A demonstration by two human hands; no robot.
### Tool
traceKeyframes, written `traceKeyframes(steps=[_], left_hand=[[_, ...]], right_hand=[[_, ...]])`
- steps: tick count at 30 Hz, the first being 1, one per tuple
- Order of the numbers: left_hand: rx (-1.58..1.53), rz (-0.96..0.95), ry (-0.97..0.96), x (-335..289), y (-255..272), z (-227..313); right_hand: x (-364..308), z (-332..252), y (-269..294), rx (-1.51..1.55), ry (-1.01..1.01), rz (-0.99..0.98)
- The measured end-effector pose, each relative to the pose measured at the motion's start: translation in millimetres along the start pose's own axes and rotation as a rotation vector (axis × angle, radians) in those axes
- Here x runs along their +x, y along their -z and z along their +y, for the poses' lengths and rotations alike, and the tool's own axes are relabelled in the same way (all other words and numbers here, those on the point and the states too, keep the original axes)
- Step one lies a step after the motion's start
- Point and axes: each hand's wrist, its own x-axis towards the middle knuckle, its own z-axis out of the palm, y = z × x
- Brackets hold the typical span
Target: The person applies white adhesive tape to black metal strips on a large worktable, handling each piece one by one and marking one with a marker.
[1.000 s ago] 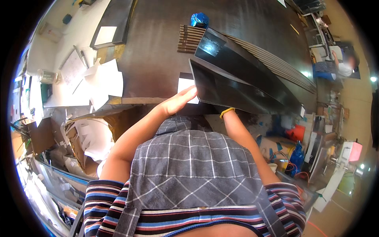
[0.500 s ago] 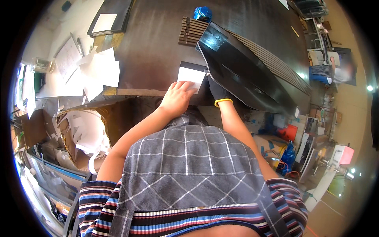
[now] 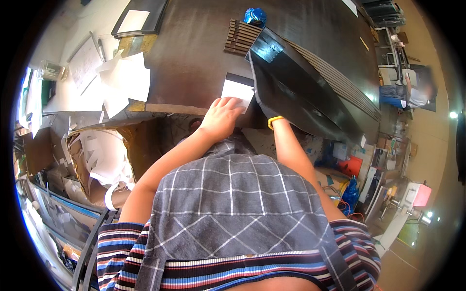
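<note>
My left hand (image 3: 224,116) rests with its fingers laid over a small white paper (image 3: 238,90), which lies on a black piece (image 3: 236,76) at the table's near edge. Its thumb is out of sight. My right hand, in a dark glove with a yellow cuff (image 3: 272,121), reaches under the near left edge of a large, glossy black flexible sheet (image 3: 301,82). That sheet covers its fingers, so their grip is hidden. Bowed upward in the middle, the sheet stretches across the table to the right, partly over a bundle of long brown strips (image 3: 238,38).
A blue shiny wrapped roll (image 3: 255,17) stands by the strips. Loose white papers (image 3: 127,80) and a stack of black sheets (image 3: 141,12) are on the left. Below the table edge sits a cardboard box (image 3: 124,160) of paper scraps. Another person (image 3: 412,92) is at the far right.
My right hand has gone farther under the black sheet, hiding most of the glove. The sheet's near left edge has shifted slightly. My left hand stays on the white paper.
</note>
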Motion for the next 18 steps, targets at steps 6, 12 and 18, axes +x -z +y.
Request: traceKeyframes(steps=[6,12,18], left_hand=[[-0.011,0.004,-0.013,2.3,-1.2,0.9],[-0.010,0.025,-0.019,1.4,-2.0,-0.7],[0.027,0.009,-0.038,0.9,-3.3,-5.9]], right_hand=[[-7.7,16.6,-21.8,0.208,-0.403,-0.179],[-4.7,18.0,-7.8,0.129,-0.210,-0.126],[-2.7,-11.6,3.8,-0.096,0.163,-0.022]])
